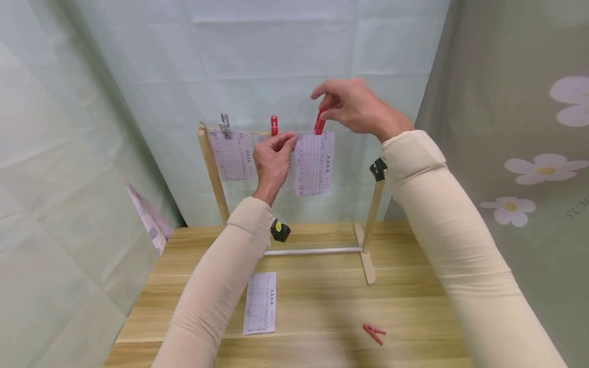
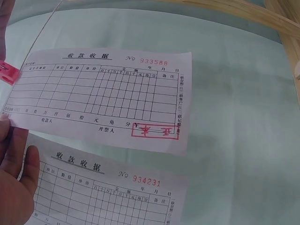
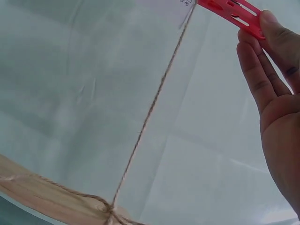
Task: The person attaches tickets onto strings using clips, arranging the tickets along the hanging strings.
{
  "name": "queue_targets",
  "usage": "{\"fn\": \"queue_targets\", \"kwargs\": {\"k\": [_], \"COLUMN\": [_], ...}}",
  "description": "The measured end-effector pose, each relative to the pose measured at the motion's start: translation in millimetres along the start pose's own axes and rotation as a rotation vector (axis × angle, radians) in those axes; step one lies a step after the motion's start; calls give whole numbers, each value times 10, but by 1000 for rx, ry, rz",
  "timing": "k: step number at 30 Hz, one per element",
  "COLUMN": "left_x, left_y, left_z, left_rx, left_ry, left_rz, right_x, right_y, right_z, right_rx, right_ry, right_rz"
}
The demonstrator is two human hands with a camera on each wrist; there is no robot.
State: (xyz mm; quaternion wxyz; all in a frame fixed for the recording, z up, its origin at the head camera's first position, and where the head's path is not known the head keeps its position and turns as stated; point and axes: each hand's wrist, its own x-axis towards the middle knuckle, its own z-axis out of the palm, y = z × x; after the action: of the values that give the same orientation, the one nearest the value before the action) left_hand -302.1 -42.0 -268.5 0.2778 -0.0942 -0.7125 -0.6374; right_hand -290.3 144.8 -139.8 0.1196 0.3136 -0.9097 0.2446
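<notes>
My right hand (image 1: 356,105) pinches a red clothespin (image 1: 319,122) between thumb and fingers; its lower end sits over the top edge of a printed receipt slip (image 1: 315,168) at the string. In the right wrist view the thumb and fingertips press the outer end of the clothespin (image 3: 234,13). My left hand (image 1: 273,161) pinches the slip's upper left corner. Behind that hand hangs a second receipt slip (image 2: 108,192), partly hidden, below another red clothespin (image 1: 274,125). Farther left, a grey clothespin (image 1: 224,128) holds a third slip (image 1: 232,161).
The twine (image 3: 152,108) runs between the posts of a wooden rack (image 1: 375,209) on the table. A loose receipt slip (image 1: 260,303) lies at the table's front, left of a red clothespin (image 1: 375,333). Curtains (image 1: 294,56) surround the table.
</notes>
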Motion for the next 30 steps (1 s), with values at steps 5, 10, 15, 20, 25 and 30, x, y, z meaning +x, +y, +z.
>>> {"fn": "queue_targets", "kwargs": {"k": [5,10,15,20,25,30], "left_x": [-4,-7,1,3,6,6], "left_y": [-18,-25,-26,-26,-31,-36], "left_z": [19,38,53,64,71,73], "left_rx": [3,2,9,12,4,4], "left_ry": [0,-1,0,-12,-12,-19], "left_rz": [15,34,50,64,67,54], "right_x": [18,38,56,65,66,72], "right_y": [24,54,71,73,74,73], "right_z": [35,74,108,122,126,138], "right_rx": [-1,5,11,4,-7,-4], "right_ry": [-19,-38,-66,-88,-99,-113], "right_rz": [24,42,47,44,44,53]}}
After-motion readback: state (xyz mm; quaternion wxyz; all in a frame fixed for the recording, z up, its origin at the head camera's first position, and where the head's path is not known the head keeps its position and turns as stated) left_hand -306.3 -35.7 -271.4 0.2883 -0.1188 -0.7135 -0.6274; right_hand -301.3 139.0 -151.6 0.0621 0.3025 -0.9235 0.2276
